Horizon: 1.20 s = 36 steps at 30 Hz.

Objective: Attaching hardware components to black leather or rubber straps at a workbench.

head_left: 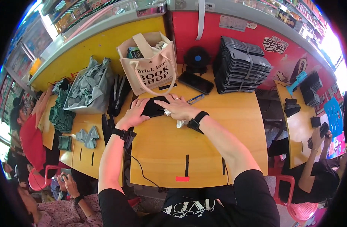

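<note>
At the far middle of my table, my left hand (132, 114) grips the left edge of a flat black piece (153, 108) that looks like cloth or a pouch. Thumb and fingers lie on either side of its corner. From the right, my right hand (181, 109) reaches over the piece, with fingertips on its right part. Crumpled white material (181, 123), paper or cloth, shows under that palm, and a bit of white pokes out by the fingertips. Just beyond my right hand lies a pair of blue-handled snips (196, 99).
A cream tote bag (150, 68), black phone (196, 82), small black fan (197, 58) and banded stack of dark grey pieces (243, 66) line the back. Left stands a bin (84, 104) of grey-green cloth. People sit at tables on both sides. A cable (141, 170) crosses the front edge.
</note>
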Each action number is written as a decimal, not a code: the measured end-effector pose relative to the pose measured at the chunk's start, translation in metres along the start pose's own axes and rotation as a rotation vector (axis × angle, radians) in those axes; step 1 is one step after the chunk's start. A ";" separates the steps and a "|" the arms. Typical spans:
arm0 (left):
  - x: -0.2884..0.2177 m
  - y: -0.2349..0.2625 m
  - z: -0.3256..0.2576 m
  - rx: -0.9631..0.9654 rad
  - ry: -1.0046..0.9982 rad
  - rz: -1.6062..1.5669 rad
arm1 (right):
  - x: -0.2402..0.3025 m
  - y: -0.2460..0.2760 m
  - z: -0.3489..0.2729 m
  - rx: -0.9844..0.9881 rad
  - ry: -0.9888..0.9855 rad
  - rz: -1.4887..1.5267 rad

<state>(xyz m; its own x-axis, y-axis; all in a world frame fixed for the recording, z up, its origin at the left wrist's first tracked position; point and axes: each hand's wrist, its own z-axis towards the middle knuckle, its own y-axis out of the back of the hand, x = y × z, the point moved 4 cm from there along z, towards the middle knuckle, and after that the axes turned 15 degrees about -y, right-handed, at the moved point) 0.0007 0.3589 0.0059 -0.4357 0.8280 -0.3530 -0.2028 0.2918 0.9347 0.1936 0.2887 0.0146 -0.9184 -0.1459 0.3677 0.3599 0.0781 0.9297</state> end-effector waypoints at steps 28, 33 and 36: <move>-0.100 0.030 0.023 -0.056 -0.039 0.339 | -0.076 0.030 -0.331 0.148 -0.613 1.141; -0.058 0.033 0.035 -0.149 0.052 0.272 | -0.085 0.037 -0.343 0.136 -0.626 1.176; -0.046 0.027 0.047 -0.113 0.083 0.301 | -0.092 0.033 -0.343 0.128 -0.641 1.200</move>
<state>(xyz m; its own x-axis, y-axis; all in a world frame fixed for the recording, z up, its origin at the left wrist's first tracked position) 0.0563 0.3508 0.0494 -0.5599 0.8258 -0.0680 -0.1483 -0.0191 0.9888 0.3466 -0.0338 0.0184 0.0183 0.5513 0.8341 0.9969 -0.0735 0.0268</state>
